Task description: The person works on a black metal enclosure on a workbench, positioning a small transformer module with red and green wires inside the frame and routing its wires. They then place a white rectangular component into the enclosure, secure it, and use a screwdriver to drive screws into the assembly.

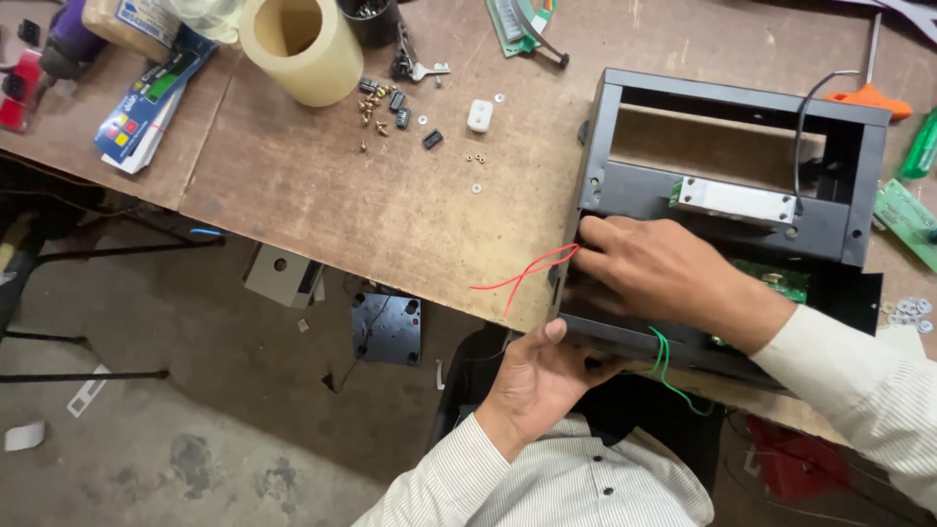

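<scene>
While both hands work at the near edge of the bench, this is how things lie:

Black box: a black, open metal frame (732, 185) sits on the brown wooden bench (322, 195), with its near side sticking out over the bench edge, close to the person's body.

Left hand: the left hand (537, 381) cups the box's near bottom edge from below, thumb up on the rim, fingers curled under out of sight. It seems to prop the box so it does not tip off.

Right hand: the right hand (664, 273) lies flat on top of the box's front part, fingers spread a little and pressing down near the left corner. I cannot tell if it pinches anything.

Wires: a thin red wire (527, 273) loops out at the left fingertips, and a thin green wire (664, 366) hangs over the near edge. A black cable (805, 117) runs down into the frame.

Inside the box: a shiny silver metal bar (732, 200) lies across the middle wall, and a green circuit board (781, 283) peeks out past the right wrist.

Farther back: a big cream roll of tape (303, 49) stands near small brass screws (376, 107) and washers, kept away from the hands.
</scene>
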